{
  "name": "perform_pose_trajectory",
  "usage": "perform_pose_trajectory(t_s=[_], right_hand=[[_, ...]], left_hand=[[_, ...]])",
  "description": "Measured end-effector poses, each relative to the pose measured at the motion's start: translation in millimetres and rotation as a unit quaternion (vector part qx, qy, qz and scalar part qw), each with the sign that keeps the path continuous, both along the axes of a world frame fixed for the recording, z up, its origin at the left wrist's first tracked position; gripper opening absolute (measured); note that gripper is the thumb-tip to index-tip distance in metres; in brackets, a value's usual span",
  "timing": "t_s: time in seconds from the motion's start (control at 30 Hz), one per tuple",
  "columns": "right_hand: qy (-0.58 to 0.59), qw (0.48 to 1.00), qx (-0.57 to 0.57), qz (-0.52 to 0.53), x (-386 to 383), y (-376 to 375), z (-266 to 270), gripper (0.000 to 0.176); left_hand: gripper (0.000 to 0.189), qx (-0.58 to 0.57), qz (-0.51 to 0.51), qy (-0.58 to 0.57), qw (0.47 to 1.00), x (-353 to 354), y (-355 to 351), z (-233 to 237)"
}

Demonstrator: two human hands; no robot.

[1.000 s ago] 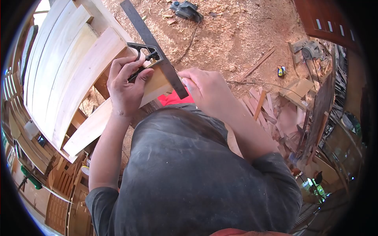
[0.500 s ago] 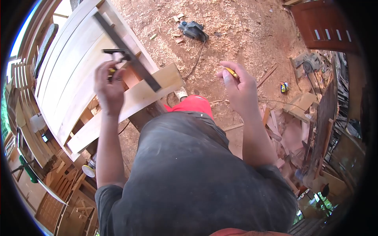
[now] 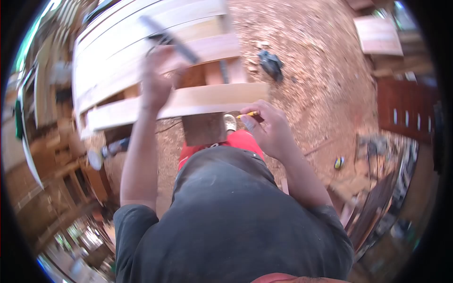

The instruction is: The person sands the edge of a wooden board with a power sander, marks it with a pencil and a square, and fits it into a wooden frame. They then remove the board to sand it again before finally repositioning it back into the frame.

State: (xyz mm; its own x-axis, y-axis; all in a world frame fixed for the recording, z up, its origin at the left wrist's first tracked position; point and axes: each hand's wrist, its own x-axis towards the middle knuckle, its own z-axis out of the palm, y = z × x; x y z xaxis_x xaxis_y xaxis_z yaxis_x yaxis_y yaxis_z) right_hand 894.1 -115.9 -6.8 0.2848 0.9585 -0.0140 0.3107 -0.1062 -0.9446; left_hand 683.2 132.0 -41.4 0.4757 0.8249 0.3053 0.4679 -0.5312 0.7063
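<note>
The left hand (image 3: 158, 82) is raised at 11 o'clock, closed on a combination square (image 3: 171, 40) above the stacked boards (image 3: 122, 33). The right hand (image 3: 272, 129), well apart from it, pinches a yellow pencil (image 3: 247, 114) just below the end of the pale plank (image 3: 212, 98). A dark power tool (image 3: 270, 62) lies on the sawdust floor (image 3: 311, 70) at 1 o'clock. Motion blur leaves any markings unreadable.

Just beyond your right fingers (image 3: 252, 118) a plank (image 3: 207, 100) lies across a wooden stand (image 3: 204, 129). Wide boards (image 3: 122, 37) lie under your left fingers (image 3: 155, 61). Far beyond them, a planer (image 3: 270, 63) lies on the sawdust floor (image 3: 321, 85).
</note>
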Motion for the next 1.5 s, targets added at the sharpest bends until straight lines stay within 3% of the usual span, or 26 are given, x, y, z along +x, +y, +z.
perform_pose_trajectory(t_s=[0.07, 0.1, 0.13, 0.17, 0.2, 0.33, 0.47, 0.57, 0.63, 0.7, 0.77, 0.83, 0.97, 1.03, 1.07, 1.17, 1.23, 1.3, 1.37, 1.43, 1.5], right_hand=[[0.019, 0.999, -0.001, 0.045, -25, 21, 2, 0.01], [0.008, 0.997, 0.015, 0.073, -37, 32, 0, 0.01], [-0.002, 0.995, 0.033, 0.098, -48, 42, -3, 0.01], [-0.013, 0.992, 0.05, 0.119, -63, 54, -4, 0.01], [-0.005, 0.988, 0.052, 0.142, -80, 66, 6, 0.011], [0.028, 0.972, -0.016, 0.232, -157, 102, 3, 0.02], [-0.102, 0.892, -0.122, 0.423, -236, 155, 17, 0.038], [-0.247, 0.85, -0.023, 0.465, -301, 185, -46, 0.052], [-0.33, 0.807, -0.009, 0.49, -351, 204, -69, 0.059], [-0.328, 0.817, 0.027, 0.474, -399, 219, -102, 0.055], [-0.294, 0.802, -0.014, 0.52, -433, 243, -119, 0.035], [-0.257, 0.82, -0.118, 0.498, -451, 248, -141, 0.033], [-0.172, 0.853, -0.242, 0.428, -430, 219, -115, 0.048], [-0.096, 0.913, -0.224, 0.328, -404, 186, -93, 0.065], [-0.068, 0.917, -0.251, 0.302, -390, 178, -78, 0.077], [-0.037, 0.965, -0.187, 0.178, -339, 158, -47, 0.075], [0.029, 0.985, -0.153, 0.08, -302, 142, -17, 0.069], [0.066, 0.99, -0.127, -0.015, -262, 123, 10, 0.069], [0.201, 0.977, 0.045, -0.059, -218, 100, 7, 0.072], [0.335, 0.939, 0.077, 0.002, -152, 63, 33, 0.07], [0.506, 0.858, 0.089, 0.007, -96, 20, 24, 0.067]], left_hand=[[0.061, -0.261, -0.16, 0.002, 0.952, -10, -57, 35], [0.067, -0.284, -0.191, -0.025, 0.939, -19, -86, 44], [0.077, -0.423, -0.189, -0.059, 0.884, -26, -106, 48], [0.085, -0.315, -0.225, -0.057, 0.92, -38, -116, 46], [0.079, -0.267, -0.191, -0.05, 0.943, -52, -125, 50], [0.074, -0.269, -0.083, -0.05, 0.958, -135, -128, 47], [0.072, -0.375, 0.087, -0.086, 0.919, -234, -136, 39], [0.065, -0.353, 0.209, -0.125, 0.904, -305, -151, 22], [0.05, -0.397, 0.236, -0.102, 0.881, -348, -162, 7], [0.039, -0.431, 0.244, -0.083, 0.865, -379, -170, -15], [0.034, -0.454, 0.241, -0.079, 0.854, -404, -178, -47], [0.035, -0.491, 0.233, -0.084, 0.835, -409, -176, -57], [0.044, -0.499, 0.211, -0.073, 0.837, -388, -164, -58], [0.046, -0.522, 0.163, -0.114, 0.829, -368, -155, -53], [0.044, -0.523, 0.125, -0.124, 0.834, -357, -152, -56], [0.041, -0.488, -0.017, -0.121, 0.864, -309, -136, -56], [0.042, -0.46, -0.116, -0.081, 0.877, -251, -127, -14], [0.044, -0.506, -0.19, -0.059, 0.839, -198, -123, 13], [0.047, -0.543, -0.293, -0.053, 0.785, -152, -120, 19], [0.052, -0.569, -0.421, -0.064, 0.703, -108, -121, 15], [0.053, -0.62, -0.464, -0.098, 0.625, -56, -153, 35]])
